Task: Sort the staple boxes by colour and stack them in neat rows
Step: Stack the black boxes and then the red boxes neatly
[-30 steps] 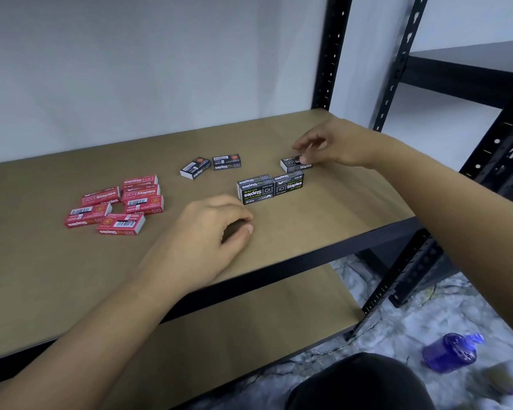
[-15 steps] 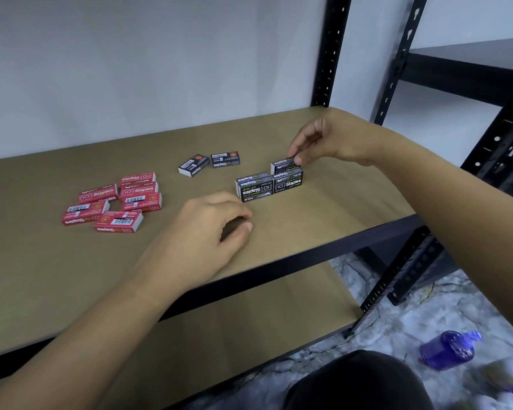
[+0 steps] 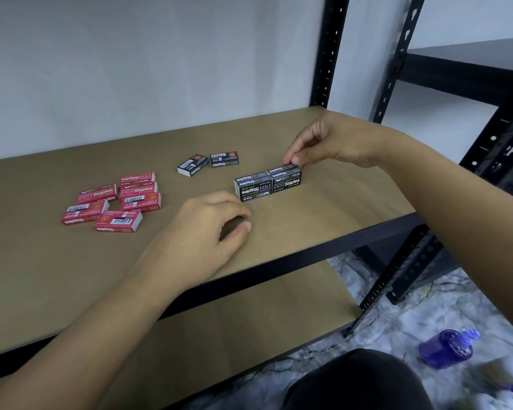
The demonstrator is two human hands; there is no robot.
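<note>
We look down on a brown shelf board (image 3: 323, 223) carried by a black metal rack (image 3: 328, 54); a second brown board (image 3: 249, 329) sits below it, above a mottled grey floor (image 3: 397, 318).

Our left hand (image 3: 202, 232) rests on the upper board near its front edge; its fingers are loosely curled with the thumb close to the fingertips, and it holds nothing. Our right hand (image 3: 332, 140) reaches in from the right, with its thumb and fingertips closed on a single black staple box (image 3: 285, 168).

A blue bottle (image 3: 444, 347) lies on its side on the floor at lower right.

On the left part of the board six red staple boxes (image 3: 113, 199) lie flat in a loose cluster, some touching or overlapping; well apart to their right, just beyond our left hand, stands a tidy block of black staple boxes (image 3: 267, 187), pressed side by side with their printed faces towards us; we cannot tell how many boxes it holds. The pinched box lies on top of the block's right end.

Behind the block, towards the wall, two more black boxes lie flat and just beside each other: one skewed (image 3: 192, 165), one nearly square to the edge (image 3: 224, 159).
</note>
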